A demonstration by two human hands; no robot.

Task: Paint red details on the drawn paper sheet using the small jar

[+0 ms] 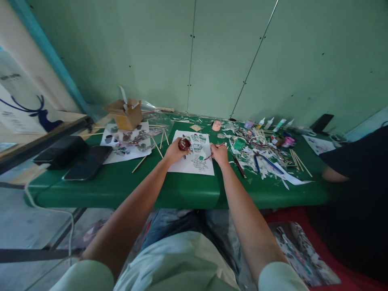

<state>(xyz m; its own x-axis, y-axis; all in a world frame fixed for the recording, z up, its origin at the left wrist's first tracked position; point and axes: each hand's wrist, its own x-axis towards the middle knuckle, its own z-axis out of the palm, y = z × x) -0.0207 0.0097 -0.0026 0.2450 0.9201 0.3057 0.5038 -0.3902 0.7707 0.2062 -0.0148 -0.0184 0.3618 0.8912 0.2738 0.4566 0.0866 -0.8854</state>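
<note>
A white sheet (178,166) with printed drawings, partly coloured green and dark, lies on the green table (194,196). My left hand (174,151) is closed round a small jar of dark red paint (184,144) over the sheet's left side. At the sheet's right edge, my right hand (219,152) pinches a thin brush (209,157), its tip pointing down and left toward the drawings. Green patches and a line drawing show between the two hands.
Paper scraps, pens and an open green paint jar (239,143) crowd the right. Small bottles (269,123) stand behind. On the left are a cardboard box (129,116), sticks, a painted sheet (109,157) and a phone (87,163). A person's dark sleeve (360,149) is at far right.
</note>
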